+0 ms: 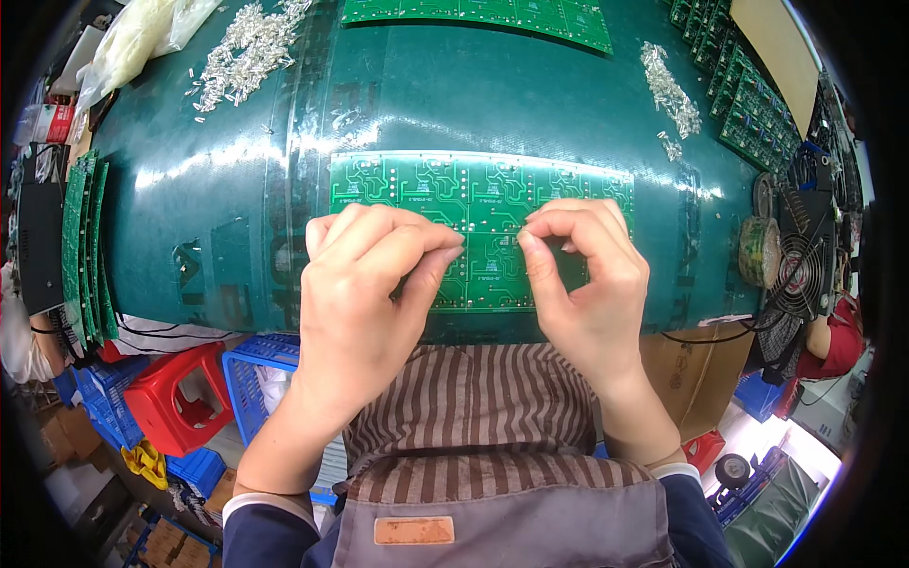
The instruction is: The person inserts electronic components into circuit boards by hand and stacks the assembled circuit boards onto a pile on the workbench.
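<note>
circuit board panel [473,204]: green with paler green tracing, a white strip along its far edge
table mat [227,218]: dark teal, glossy, with pale glare streaks
loose metal parts [244,52]: silver, in a heap at far left
second heap of parts [670,90]: silver
stacked boards [85,246]: green, at the left edge
apron [492,417]: brown and grey stripes, with a tan patch
stool [175,398]: red
crates [251,374]: blue
tape roll [757,251]: yellowish green
fan [805,265]: black
</note>
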Demonstrator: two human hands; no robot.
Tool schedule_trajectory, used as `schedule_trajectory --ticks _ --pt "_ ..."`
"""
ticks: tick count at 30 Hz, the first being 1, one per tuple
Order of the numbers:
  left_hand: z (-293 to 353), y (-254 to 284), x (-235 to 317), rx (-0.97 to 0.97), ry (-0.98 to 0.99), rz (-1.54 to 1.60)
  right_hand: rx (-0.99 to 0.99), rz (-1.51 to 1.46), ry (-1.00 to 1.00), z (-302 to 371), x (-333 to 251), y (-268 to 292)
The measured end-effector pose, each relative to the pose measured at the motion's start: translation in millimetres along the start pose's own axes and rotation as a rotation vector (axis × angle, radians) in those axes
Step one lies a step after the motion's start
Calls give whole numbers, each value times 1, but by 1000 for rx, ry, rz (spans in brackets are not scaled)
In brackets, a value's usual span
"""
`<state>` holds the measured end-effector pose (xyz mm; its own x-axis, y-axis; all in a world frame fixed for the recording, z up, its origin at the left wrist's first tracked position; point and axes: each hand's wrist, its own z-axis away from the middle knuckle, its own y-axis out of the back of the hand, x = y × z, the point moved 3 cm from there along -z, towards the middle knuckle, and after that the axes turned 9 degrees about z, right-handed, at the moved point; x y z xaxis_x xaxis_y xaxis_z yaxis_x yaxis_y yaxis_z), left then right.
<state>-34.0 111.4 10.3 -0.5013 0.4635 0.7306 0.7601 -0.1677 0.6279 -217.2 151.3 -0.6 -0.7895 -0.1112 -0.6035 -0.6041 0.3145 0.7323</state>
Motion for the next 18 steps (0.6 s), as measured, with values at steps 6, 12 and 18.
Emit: schedule_trajectory --ticks 6,12,18 --pt "-3 -1 0 10 -21 -30 13 21 61 1 -2 2" --pt "-3 -3 -6 9 -5 19 22 41 93 1 -6 1" --pt "-4 -5 -7 23 5 25 -24 -3 171 2 -1 1"
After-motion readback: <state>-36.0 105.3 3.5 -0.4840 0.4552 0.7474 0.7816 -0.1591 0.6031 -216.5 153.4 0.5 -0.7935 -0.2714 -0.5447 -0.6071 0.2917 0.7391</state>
